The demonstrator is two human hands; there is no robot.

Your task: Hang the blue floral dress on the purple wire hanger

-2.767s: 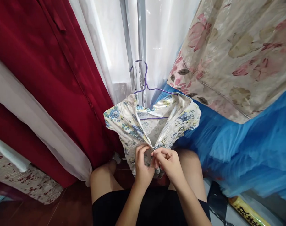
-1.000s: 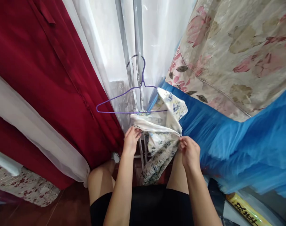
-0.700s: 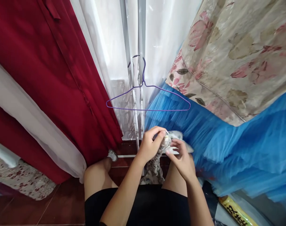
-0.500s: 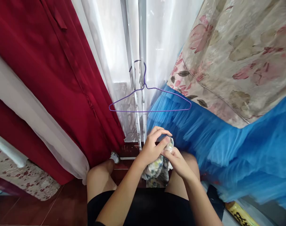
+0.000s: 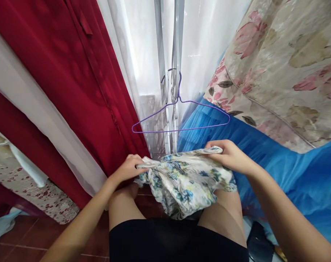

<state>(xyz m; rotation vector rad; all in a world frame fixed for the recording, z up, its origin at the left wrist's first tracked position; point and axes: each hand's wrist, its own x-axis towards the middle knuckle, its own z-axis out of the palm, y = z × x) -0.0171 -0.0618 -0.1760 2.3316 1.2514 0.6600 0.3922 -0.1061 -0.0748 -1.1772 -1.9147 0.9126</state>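
Observation:
A white floral cloth garment (image 5: 184, 182) with blue and yellow flowers is stretched between my two hands above my knees. Its exact kind is hard to make out. My left hand (image 5: 130, 165) pinches its left upper edge, and my right hand (image 5: 227, 154) grips the upper edge at the right. Folds droop down between my thighs. Just beyond it, a bare purple hanger (image 5: 182, 129) hangs from a pale metal upright (image 5: 167, 105), touched by neither hand.
Long red fabric (image 5: 80, 91) hangs at left beside white drapes (image 5: 143, 47). On the right hang a floral cream cloth (image 5: 285, 72) and blue tulle (image 5: 260, 160). Reddish floor tiles (image 5: 34, 233) show below. A dark object (image 5: 259, 242) lies at lower right.
My hands, close together on the bunched garment before, have moved apart to left and right. The garment is now spread open between them. The view has shifted slightly.

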